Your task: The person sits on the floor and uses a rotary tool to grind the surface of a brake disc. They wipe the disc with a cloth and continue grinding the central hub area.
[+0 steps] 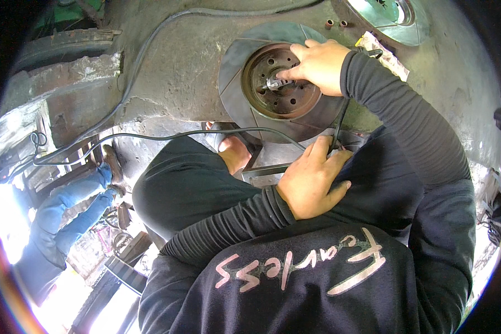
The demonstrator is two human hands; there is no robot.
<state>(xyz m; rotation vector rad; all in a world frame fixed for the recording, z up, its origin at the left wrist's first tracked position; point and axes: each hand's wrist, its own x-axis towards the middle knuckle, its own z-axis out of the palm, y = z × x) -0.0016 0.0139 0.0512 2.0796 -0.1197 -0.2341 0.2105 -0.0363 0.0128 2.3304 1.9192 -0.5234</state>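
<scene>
A slotted brake disc (234, 83) with a rusty, holed hub recess lies on the bench ahead of me. My right hand (320, 64) reaches over its right side, fingers spread along the recess rim. Its thumb touches or nearly touches a small shiny metal piece (273, 83) at the hub centre. My left hand (314, 181) is just below the disc, over my lap, with fingers curled round a black cable (261, 129). One stretch of the cable rises past that hand toward my right wrist; its end there is hidden.
A second disc (420, 33) lies at the upper right, near two small rusty sleeves (329, 24). A white and yellow packet (384, 58) sits behind my right wrist. A grey hose (133, 78) crosses the bench (172, 72). Another person's jeans-clad legs (67, 209) show at left.
</scene>
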